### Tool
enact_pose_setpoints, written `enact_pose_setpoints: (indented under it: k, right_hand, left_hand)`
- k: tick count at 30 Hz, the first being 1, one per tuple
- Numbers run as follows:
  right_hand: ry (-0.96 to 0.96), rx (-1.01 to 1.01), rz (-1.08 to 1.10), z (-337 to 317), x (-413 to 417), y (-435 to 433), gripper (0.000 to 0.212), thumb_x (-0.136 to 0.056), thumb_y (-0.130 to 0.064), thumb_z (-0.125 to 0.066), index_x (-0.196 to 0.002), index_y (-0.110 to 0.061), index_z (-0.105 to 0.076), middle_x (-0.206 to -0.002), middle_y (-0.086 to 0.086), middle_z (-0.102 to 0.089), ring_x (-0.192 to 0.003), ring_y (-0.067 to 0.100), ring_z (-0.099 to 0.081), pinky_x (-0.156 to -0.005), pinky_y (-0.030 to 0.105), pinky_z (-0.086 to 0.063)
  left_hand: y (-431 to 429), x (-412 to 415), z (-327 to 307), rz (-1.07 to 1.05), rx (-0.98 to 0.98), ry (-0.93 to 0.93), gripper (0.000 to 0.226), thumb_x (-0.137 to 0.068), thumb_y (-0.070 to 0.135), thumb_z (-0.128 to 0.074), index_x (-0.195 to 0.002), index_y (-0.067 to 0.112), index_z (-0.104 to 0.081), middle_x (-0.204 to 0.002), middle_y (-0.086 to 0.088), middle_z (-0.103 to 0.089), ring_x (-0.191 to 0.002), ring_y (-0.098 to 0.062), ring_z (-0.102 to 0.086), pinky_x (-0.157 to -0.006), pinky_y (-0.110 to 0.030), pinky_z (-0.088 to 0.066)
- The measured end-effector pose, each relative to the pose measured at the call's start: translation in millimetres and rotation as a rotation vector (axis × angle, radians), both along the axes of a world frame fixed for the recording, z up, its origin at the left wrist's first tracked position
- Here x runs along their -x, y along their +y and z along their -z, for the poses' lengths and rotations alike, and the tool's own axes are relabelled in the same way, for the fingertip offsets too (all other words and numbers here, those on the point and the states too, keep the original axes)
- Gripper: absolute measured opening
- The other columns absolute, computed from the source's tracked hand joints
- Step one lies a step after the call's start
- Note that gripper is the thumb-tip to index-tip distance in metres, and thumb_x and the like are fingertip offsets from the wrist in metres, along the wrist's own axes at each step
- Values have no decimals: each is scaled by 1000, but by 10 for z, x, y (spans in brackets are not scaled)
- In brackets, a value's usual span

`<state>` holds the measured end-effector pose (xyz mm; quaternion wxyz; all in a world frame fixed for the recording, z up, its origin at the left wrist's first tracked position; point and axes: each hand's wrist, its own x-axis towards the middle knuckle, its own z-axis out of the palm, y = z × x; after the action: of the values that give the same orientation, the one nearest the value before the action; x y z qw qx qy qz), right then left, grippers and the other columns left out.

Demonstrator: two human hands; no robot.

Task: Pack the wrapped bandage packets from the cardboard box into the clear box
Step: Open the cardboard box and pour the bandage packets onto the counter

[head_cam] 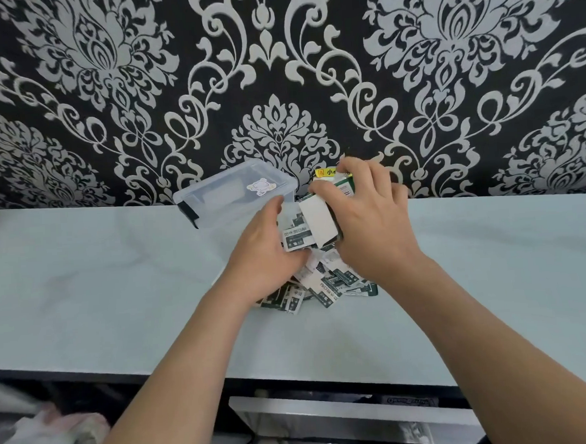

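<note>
My right hand [366, 217] grips the small green and white cardboard box [322, 216], tipped with its open white flap towards me. My left hand [266, 254] holds a bunch of wrapped bandage packets [296, 237] at the box's mouth. A loose heap of several more packets [326, 283] lies on the pale table below both hands. The clear box [228, 195], with its lid and a small sticker on top, stands just behind my left hand, against the wall.
The pale table [100, 285] runs left and right, with its front edge near me. Patterned black and silver wallpaper [275, 68] rises right behind the clear box. Below the table edge are plastic bags [41, 443] at left and a shelf [348, 414].
</note>
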<state>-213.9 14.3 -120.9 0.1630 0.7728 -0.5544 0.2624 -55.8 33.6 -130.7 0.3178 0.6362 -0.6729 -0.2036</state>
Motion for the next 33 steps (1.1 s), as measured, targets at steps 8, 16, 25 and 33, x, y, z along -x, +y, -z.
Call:
enact_pose_setpoints:
  k: [8, 16, 25, 33]
  right_hand:
    - [-60, 11, 10, -6, -10, -26, 77, -53, 1, -74, -119, -31, -54, -125, 6, -44, -118, 25, -28, -82, 43, -36]
    - [-90, 22, 14, -9, 22, -71, 77, -55, -5, -79, -121, -33, -53, -122, 5, -44, -115, 23, -29, -79, 37, -26]
    - [-179, 3, -2, 29, 79, -53, 74, -59, -4, -74, -123, -34, -52, -121, 5, -43, -113, 22, -27, -80, 37, -24]
    - [-211, 6, -33, 62, 127, -57, 71, -61, -8, -76, -123, -33, -51, -122, 5, -42, -113, 20, -27, -81, 38, -24]
  left_hand:
    - [-18, -4, 3, -72, 158, -181, 40, -83, 1, -59, -118, 20, -66, -109, -7, -69, -103, -28, -61, -85, -34, -48]
    - [-1, -141, -3, 97, -76, -258, 95, -73, 13, -75, -150, 24, -21, -148, 0, -34, -131, -24, -33, -105, -36, -34]
    - [-11, -67, -31, -112, 291, -306, 23, -96, 33, -53, -110, 28, -70, -90, 1, -71, -81, -24, -63, -72, -36, -53]
    - [-34, -140, 45, -71, 110, -294, 81, -85, 24, -71, -150, 30, -24, -141, 0, -50, -123, -23, -50, -94, -38, -44]
